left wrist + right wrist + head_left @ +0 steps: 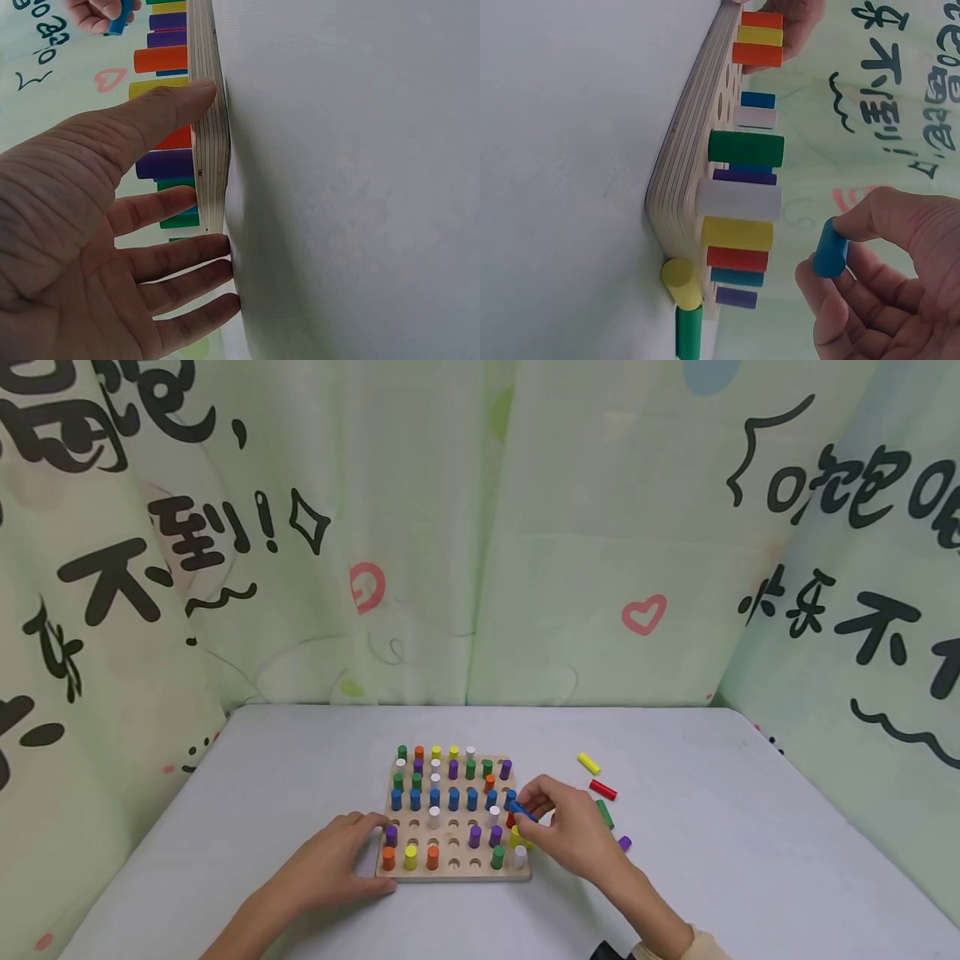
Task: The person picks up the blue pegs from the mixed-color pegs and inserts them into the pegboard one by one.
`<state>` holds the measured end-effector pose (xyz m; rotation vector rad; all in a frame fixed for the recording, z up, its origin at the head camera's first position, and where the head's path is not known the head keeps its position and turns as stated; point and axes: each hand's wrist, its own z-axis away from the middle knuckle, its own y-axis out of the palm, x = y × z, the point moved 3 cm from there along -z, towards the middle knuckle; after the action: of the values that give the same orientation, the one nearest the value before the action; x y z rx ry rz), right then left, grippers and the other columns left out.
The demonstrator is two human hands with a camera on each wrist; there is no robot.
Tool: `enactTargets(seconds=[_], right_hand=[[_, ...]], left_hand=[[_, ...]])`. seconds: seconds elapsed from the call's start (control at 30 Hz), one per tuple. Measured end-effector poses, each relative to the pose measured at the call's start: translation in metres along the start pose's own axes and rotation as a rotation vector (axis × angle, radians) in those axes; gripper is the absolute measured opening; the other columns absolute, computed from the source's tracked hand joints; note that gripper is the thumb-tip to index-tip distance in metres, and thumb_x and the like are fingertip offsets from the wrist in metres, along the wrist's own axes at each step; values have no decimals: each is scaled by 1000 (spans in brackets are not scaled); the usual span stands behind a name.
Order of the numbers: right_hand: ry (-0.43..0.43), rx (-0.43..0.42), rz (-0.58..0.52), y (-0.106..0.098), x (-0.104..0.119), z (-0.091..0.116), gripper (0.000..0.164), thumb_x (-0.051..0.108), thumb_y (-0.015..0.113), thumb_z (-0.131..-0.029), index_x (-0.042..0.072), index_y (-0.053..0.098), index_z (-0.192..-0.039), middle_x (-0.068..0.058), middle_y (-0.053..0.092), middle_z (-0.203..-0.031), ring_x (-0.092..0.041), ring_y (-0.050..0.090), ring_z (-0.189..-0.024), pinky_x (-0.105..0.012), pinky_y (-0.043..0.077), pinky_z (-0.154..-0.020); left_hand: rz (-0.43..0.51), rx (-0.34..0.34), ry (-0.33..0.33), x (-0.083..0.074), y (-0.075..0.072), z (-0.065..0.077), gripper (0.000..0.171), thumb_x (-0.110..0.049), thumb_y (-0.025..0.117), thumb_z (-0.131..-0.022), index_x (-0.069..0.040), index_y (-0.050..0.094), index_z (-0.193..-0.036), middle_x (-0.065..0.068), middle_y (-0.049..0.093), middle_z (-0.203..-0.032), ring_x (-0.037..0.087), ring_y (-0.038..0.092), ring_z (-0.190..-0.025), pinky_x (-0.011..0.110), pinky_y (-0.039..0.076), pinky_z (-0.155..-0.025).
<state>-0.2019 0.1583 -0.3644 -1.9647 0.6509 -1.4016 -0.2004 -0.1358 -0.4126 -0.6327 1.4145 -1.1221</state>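
A wooden peg board (457, 876) carries coloured pegs in rows, with several bare holes near its front. My left hand (330, 860) rests against the board's left front corner. In the left wrist view, the thumb touches the layered edge (212, 157) and the other fingers lie straight and spread. Between thumb and fingertips, my right hand (573, 831) pinches a blue peg (830, 251). This peg is tilted and apart from the board, over its right side in the head view. Near it stand a white peg (739, 199) and a yellow peg (737, 233).
Right of the board lie a loose yellow peg (588, 764), a red peg (603, 790), a green peg (604, 814) and a purple peg (625, 843). Another yellow peg (681, 283) lies against the board's corner. A white-covered table (300, 752) meets printed curtains (555, 568) behind.
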Motion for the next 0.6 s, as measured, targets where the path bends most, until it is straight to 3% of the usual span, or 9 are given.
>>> enactTargets(seconds=[0.3,0.6], right_hand=[[-29,5,-27,4,7,-3,16,6,78,-87,11,67,-96,5,68,-87,-11,64,-82,-21,54,-68],[-12,3,-62,10,15,-8,16,5,78,-87,11,68,-98,4,69,-92,-13,68,-85,-22,59,-74]], left_hand=[[1,0,3,0,1,0,76,-50,92,-69,-17,62,-131,13,62,-134,34,58,-125,60,50,-103],[3,9,3,0,1,-1,78,-49,92,-70,-16,61,-132,14,61,-136,35,57,-127,61,49,-104]])
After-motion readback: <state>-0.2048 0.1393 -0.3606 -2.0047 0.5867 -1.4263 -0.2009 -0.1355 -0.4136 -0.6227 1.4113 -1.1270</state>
